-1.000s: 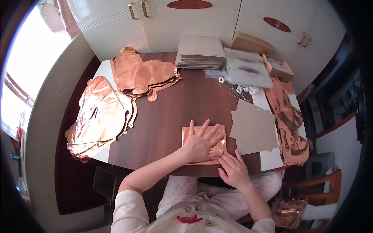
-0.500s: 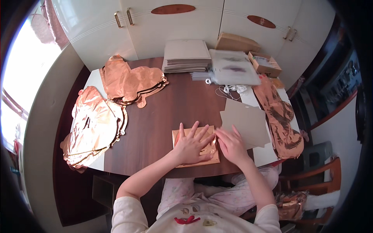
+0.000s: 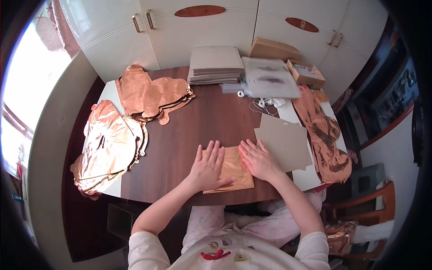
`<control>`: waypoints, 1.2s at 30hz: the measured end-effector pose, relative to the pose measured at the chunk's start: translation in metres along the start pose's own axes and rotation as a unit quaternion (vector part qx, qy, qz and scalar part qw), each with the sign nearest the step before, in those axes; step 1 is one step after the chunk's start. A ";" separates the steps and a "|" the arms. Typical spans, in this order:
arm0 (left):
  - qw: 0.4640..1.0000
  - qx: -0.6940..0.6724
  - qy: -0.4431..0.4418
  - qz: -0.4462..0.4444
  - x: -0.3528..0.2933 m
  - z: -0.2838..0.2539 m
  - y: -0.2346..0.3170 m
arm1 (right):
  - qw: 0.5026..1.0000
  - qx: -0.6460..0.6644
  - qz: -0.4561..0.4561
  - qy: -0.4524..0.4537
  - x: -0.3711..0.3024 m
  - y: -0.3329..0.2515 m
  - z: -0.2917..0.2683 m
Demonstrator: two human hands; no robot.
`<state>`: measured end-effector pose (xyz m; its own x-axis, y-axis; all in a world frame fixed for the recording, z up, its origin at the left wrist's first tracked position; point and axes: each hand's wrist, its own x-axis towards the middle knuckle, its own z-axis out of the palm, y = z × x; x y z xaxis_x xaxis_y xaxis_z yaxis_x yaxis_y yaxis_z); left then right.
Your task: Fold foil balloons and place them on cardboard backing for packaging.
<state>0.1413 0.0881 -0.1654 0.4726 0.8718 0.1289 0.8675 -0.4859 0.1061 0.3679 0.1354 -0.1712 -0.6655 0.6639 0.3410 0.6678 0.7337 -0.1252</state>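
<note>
Hands lie flat on a folded sheet of copper foil [image 3: 234,168] near the 6 o'clock edge of the brown table [image 3: 198,121]. The left hand [image 3: 208,165] has its fingers spread and presses palm down on the left half of the foil, the thumb pointing toward 3 o'clock. The right hand [image 3: 258,159] is also open and flat, fingers slightly apart, covering the foil's right edge and touching the table just beside it. Neither hand pinches anything.

Grey cardboard sheets [image 3: 284,143] lie just beside the right hand, toward 2 o'clock. A crumpled copper foil balloon [image 3: 325,137] stretches along the table's 3 o'clock side. At 12 o'clock sits a stack of grey boards [image 3: 215,64], with clear plastic bags [image 3: 270,77] to its right and a brown box [image 3: 307,73] farther toward 1 o'clock. White cord [image 3: 269,103] lies below the bags. Flat copper balloons [image 3: 153,94] rest at 10 o'clock, and a larger pile of copper balloons [image 3: 108,148] hangs over the 9 o'clock edge. White cupboard doors [image 3: 211,27] stand behind the table.
</note>
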 end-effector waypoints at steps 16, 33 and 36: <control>0.990 0.097 -0.067 0.075 -0.076 -0.037 0.050 | 0.998 -0.037 0.040 -0.015 -0.039 -0.061 -0.018; 0.816 -0.544 0.020 -0.193 -0.123 -0.046 0.010 | 0.993 0.003 0.118 -0.026 -0.041 -0.058 -0.036; 0.520 -0.800 0.133 -0.268 -0.134 -0.050 0.011 | 0.964 0.210 0.145 -0.069 -0.015 -0.036 -0.046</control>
<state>0.0799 -0.0371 -0.1319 0.0057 0.9724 -0.2332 -0.4775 0.2076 0.8538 0.3694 0.0924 -0.1286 -0.5290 0.8412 0.1122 0.6568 0.4896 -0.5735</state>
